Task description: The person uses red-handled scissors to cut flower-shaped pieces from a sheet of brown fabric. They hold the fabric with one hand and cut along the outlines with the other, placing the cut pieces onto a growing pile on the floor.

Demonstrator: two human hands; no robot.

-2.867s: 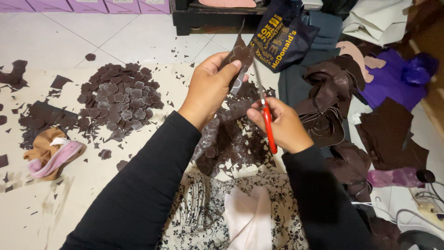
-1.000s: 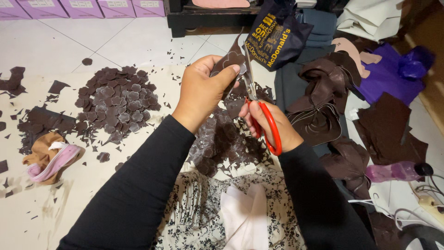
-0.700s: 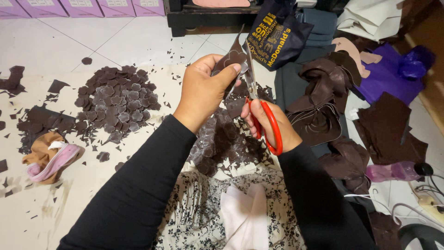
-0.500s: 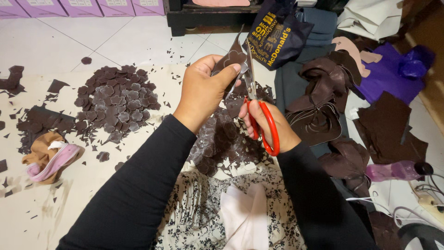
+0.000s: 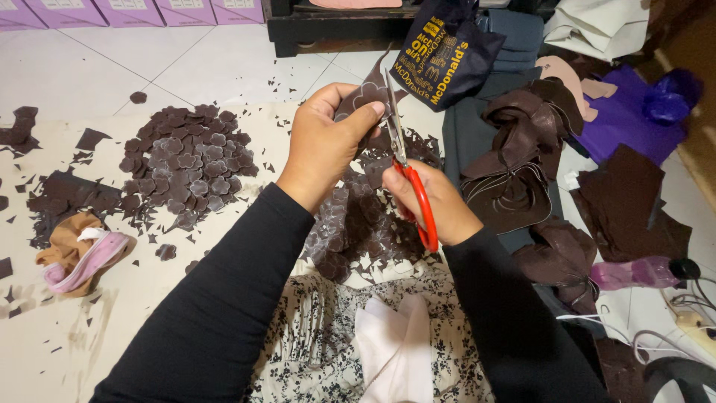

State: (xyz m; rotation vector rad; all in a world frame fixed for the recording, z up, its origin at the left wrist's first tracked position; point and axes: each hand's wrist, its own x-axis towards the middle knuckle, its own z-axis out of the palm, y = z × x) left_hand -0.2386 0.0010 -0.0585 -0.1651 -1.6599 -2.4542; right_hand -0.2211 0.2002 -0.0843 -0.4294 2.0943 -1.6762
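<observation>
Brown flower-shaped fabric cutouts point(image 5: 183, 160) lie heaped on the floor at left, out of the way. The left hand point(image 5: 324, 142) pinches a dark brown fabric piece point(image 5: 367, 95) upright, edge presented to the red-handled scissors point(image 5: 406, 172), which the right hand point(image 5: 436, 205) clasps; the blades seem nearly shut. Brown scraps point(image 5: 522, 172) crowd the right.

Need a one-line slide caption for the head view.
Left hand holds a dark brown fabric piece while right hand cuts it with red-handled scissors.
</observation>
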